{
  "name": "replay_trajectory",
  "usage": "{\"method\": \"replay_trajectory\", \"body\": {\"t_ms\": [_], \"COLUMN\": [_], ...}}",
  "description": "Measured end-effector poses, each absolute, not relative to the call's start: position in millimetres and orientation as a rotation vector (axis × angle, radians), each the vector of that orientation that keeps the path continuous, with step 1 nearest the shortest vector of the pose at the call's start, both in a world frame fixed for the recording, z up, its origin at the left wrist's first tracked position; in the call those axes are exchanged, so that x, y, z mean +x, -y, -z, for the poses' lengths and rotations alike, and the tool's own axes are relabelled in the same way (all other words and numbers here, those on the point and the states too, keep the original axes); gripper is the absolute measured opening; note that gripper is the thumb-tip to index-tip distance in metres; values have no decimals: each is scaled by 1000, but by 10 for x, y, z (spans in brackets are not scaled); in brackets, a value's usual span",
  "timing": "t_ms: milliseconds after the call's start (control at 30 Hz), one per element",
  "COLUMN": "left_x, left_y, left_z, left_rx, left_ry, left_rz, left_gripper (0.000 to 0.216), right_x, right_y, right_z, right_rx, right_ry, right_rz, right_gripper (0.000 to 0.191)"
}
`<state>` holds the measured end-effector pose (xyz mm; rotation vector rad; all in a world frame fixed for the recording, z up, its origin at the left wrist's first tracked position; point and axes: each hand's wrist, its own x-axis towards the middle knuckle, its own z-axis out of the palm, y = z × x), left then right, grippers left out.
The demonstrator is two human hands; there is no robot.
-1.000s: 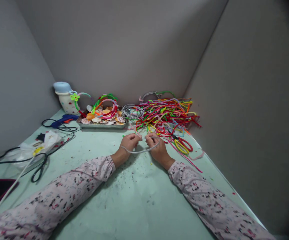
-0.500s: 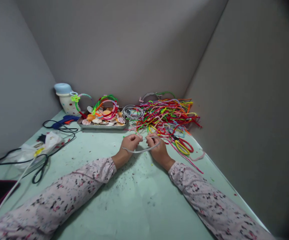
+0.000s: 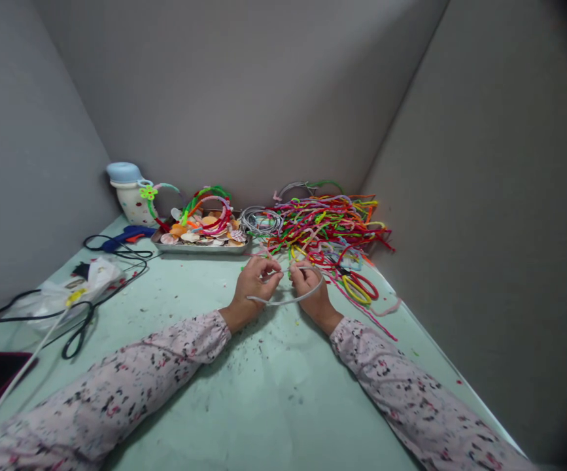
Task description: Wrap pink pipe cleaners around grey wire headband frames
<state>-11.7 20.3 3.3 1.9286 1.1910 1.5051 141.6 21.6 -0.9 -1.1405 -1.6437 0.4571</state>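
A thin grey headband [image 3: 288,301], a bare open hoop, curves toward me between both hands above the table. My right hand [image 3: 314,294] is closed, its fingertips pinching one end of the hoop. Opposite it, my left hand [image 3: 254,288] has its thumb and forefinger brought close together by that same end; whatever lies between them is too small to make out. The hoop's other end passes in front of the left palm. Just behind the hands lies a heap of colourful pipe cleaners [image 3: 327,222].
A metal tray [image 3: 199,249] of seashells carries wrapped headbands [image 3: 219,212]. Beside it lie grey hoops [image 3: 262,221]. Scissors [image 3: 360,288] rest right of my hands. On the left are a white bottle [image 3: 133,203], a blue glue gun [image 3: 122,239], a black cable [image 3: 116,301] and a plastic bag [image 3: 55,304].
The headband has shifted slightly right and down. My left hand's fingers have loosened and lifted a little from their tighter pinch, and the right hand has moved slightly right.
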Motion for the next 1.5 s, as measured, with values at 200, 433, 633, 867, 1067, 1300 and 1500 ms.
{"method": "replay_trajectory", "body": {"t_ms": [200, 433, 633, 867, 1067, 1300, 1500], "left_x": [-127, -136, -142, -140, -140, -142, -145], "left_y": [-214, -229, -230, -219, -205, -189, -186], "left_z": [-29, -4, 6, -5, -22, -48, -60], "left_rx": [1985, 2029, 2096, 2153, 2154, 2140, 2169], "left_ry": [-1204, -1232, -1266, -1266, -1259, -1280, -1307], "left_rz": [-1519, -1537, -1519, -1541, -1537, -1555, -1553], "left_gripper": [8, 11, 12, 10, 10, 12, 12], "right_x": [1416, 1421, 1422, 1421, 1418, 1417, 1411], "right_y": [-227, -232, -220, -220, -216, -223, -215], "right_z": [35, 60, 57, 69, 58, 63, 48], "right_rx": [-1146, -1148, -1103, -1059, -1057, -1090, -1059], "right_ry": [1622, 1591, 1587, 1582, 1592, 1585, 1587], "right_rz": [-509, -549, -570, -580, -554, -550, -552], "right_gripper": [24, 24, 24, 22, 21, 22, 21]}}
